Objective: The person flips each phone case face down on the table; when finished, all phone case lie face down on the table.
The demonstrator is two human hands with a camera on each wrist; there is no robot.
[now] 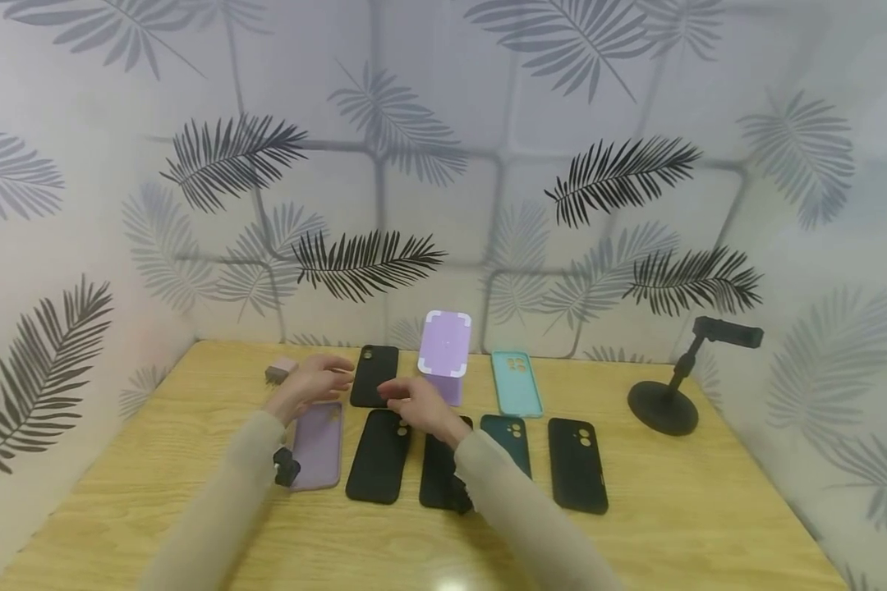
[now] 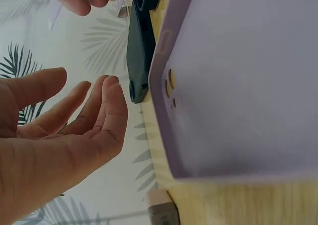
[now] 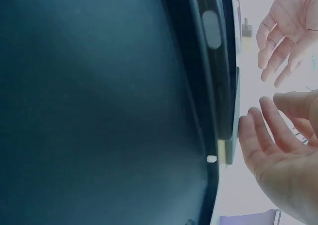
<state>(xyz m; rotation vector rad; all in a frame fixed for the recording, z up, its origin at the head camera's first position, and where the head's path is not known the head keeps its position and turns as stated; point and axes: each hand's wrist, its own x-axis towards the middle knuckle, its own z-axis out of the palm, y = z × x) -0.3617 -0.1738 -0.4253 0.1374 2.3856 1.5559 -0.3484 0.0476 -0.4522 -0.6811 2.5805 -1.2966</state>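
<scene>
My left hand [image 1: 312,386] hovers between the lilac phone case [image 1: 318,453] and the black phone case [image 1: 374,376] in the back row, its fingers loosely bent around nothing. To the right of that black case is my right hand [image 1: 420,402], likewise holding nothing, above a front black phone case [image 1: 377,461] and a second one [image 1: 436,472] partly hidden by the forearm. In the left wrist view, the lilac case's hollow inside [image 2: 238,86] fills the right side. A dark phone case [image 3: 99,111] looms large in the right wrist view.
A purple panel with white corners [image 1: 445,345] stands at the back, near a turquoise phone case [image 1: 516,392]. Dark teal [image 1: 513,439] and black [image 1: 578,466] phone cases lie right of my right hand. A pinkish cube [image 1: 281,369] is far left; a black stand [image 1: 664,408], far right.
</scene>
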